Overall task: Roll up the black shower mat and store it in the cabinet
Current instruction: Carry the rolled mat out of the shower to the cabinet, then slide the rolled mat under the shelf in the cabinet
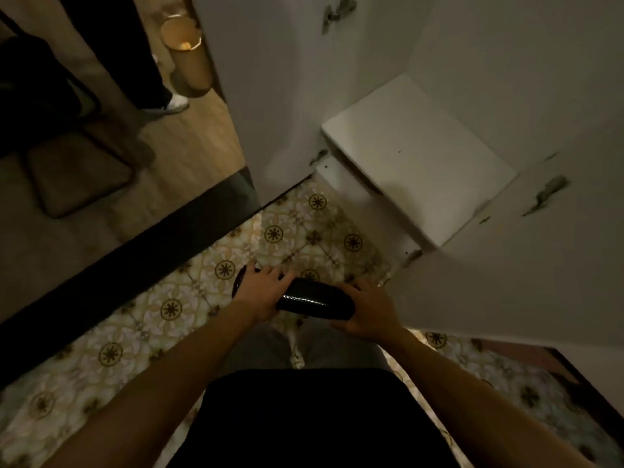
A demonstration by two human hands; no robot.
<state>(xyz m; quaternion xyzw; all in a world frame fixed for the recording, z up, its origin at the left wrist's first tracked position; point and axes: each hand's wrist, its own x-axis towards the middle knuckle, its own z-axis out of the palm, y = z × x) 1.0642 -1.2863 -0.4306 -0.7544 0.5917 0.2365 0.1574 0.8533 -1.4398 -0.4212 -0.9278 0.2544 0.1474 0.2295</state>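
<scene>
The left hand point(261, 292) and right hand point(366, 307) hold the rolled black mat point(314, 298) level above the tiled floor point(162, 309), fingers clamped on each end; a slackened grip would likely let the roll spring open. Open cabinet doors, left point(270, 96) and right point(506, 248), flank the white shelf point(418, 157), narrowing the way in.

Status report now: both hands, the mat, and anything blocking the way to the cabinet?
Left hand and right hand both shut on rolled black mat. Mat held above tiled floor, not yet stored. Cabinet shelf open ahead, nothing blocking.
</scene>
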